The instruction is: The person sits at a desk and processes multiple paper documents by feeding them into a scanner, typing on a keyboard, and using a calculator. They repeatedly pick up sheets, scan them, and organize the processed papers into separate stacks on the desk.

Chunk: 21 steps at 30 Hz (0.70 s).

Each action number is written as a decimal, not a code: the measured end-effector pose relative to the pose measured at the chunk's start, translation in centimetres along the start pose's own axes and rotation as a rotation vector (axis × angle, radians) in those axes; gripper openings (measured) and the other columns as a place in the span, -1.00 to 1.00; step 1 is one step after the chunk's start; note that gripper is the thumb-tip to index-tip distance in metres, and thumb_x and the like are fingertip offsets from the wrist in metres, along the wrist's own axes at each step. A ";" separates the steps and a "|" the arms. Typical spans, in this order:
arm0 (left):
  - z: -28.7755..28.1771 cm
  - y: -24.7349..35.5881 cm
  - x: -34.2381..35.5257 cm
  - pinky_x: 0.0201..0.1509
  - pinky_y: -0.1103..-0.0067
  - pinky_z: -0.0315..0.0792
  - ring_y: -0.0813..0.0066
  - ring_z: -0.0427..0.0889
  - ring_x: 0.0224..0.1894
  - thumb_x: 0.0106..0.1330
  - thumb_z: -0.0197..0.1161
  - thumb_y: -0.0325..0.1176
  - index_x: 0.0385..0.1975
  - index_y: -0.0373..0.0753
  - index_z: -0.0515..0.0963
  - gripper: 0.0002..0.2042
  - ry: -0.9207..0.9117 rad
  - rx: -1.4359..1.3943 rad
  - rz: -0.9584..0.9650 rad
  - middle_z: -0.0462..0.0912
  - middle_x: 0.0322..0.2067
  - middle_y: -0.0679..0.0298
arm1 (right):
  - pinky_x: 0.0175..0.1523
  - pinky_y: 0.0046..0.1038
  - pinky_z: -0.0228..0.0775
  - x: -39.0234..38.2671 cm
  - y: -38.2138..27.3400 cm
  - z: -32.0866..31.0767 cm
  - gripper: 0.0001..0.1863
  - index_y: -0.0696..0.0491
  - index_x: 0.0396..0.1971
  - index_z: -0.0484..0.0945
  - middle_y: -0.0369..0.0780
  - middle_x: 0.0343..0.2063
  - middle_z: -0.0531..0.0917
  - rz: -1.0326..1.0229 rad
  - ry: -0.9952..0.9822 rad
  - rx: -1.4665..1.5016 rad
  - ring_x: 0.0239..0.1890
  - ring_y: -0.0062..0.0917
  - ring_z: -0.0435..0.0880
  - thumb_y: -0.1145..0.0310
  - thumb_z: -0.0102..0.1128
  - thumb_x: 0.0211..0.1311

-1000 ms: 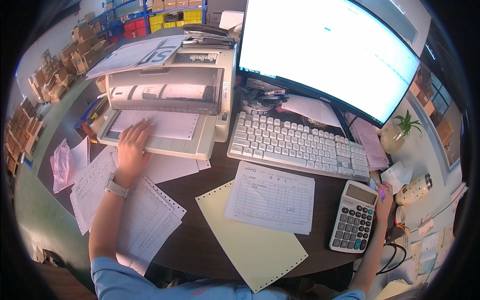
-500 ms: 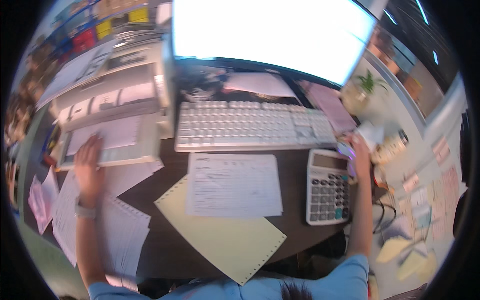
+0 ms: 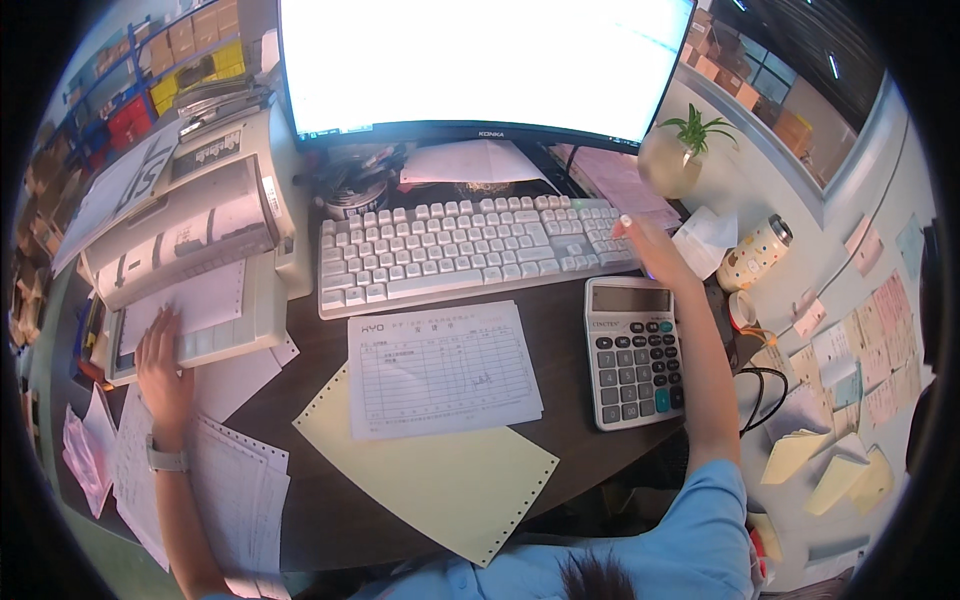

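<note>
My left hand (image 3: 166, 365) lies flat with its fingers stretched over the white perforated paper (image 3: 190, 304) at the front of the beige printer (image 3: 288, 175). The paper's far end is under the printer's cover. My right hand (image 3: 650, 248) is over the number pad at the right end of the white keyboard (image 3: 430, 265), one fingertip extended and the other fingers partly hidden. It holds nothing that I can see. Below that forearm lies a white desk calculator (image 3: 628, 385). A white printed form (image 3: 440, 385) rests on a yellow perforated sheet (image 3: 440, 475) between my arms.
A bright monitor (image 3: 480, 60) stands behind the keyboard. Right of it are a potted plant (image 3: 672, 165), a patterned bottle (image 3: 757, 252) and a black cable (image 3: 778, 400). Loose perforated sheets (image 3: 215, 480) lie under my left forearm. Notes (image 3: 880, 325) hang on the right wall.
My right hand has moved left from beside the calculator, where a purple glow showed, onto the number pad. My left hand stays on the paper at the printer. The view has shifted slightly.
</note>
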<state>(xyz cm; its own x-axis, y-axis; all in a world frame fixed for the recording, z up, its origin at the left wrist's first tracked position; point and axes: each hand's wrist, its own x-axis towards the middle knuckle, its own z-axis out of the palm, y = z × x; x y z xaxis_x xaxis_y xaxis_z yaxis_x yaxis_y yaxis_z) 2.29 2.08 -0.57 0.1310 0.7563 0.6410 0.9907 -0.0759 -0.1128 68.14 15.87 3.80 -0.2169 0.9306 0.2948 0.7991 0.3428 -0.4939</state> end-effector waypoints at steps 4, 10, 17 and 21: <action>-0.2 0.1 0.1 0.23 0.30 0.21 0.13 0.38 0.18 -0.14 0.05 -0.61 0.04 -0.27 0.42 -0.43 -0.008 0.009 -0.010 0.44 0.11 0.12 | -0.06 -0.39 0.29 -1.7 1.3 -1.2 -0.57 0.19 -0.36 0.47 -0.09 -0.39 0.55 0.062 0.121 0.046 -0.25 -0.33 0.51 0.12 -0.23 0.39; -0.3 0.4 0.2 0.23 0.29 0.21 0.10 0.39 0.15 -0.14 0.07 -0.60 0.03 -0.27 0.42 -0.44 -0.003 -0.019 -0.014 0.44 0.10 0.11 | 0.04 -0.40 0.28 -5.9 3.7 -1.9 -0.70 0.18 -0.18 0.44 -0.09 -0.23 0.54 0.131 0.332 0.105 -0.10 -0.32 0.49 0.25 -0.10 0.32; -0.8 -0.1 -0.6 0.21 0.27 0.22 0.10 0.39 0.14 -0.17 0.11 -0.58 0.01 -0.27 0.43 -0.44 0.027 -0.006 -0.019 0.45 0.08 0.09 | 0.15 -0.33 0.26 -9.2 4.8 -0.4 -0.57 0.09 -0.03 0.42 -0.05 -0.07 0.47 -0.061 0.356 -0.164 0.05 -0.12 0.42 0.52 0.13 0.02; -1.5 1.1 0.3 0.19 0.27 0.24 0.12 0.41 0.13 -0.23 0.15 -0.57 -0.02 -0.27 0.45 -0.42 -0.016 -0.010 -0.035 0.48 0.05 0.07 | 0.10 -0.31 0.32 -9.4 5.2 -0.6 -0.58 0.09 -0.08 0.45 -0.06 -0.10 0.48 -0.045 0.385 -0.286 0.01 -0.11 0.46 0.50 0.20 -0.04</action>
<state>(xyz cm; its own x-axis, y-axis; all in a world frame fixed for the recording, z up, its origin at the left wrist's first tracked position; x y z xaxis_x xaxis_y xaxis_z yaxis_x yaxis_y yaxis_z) 3.42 1.23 0.63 0.0955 0.7688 0.6324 0.9950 -0.0553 -0.0830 74.66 8.83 -1.04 -0.0749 0.7821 0.6187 0.9276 0.2823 -0.2446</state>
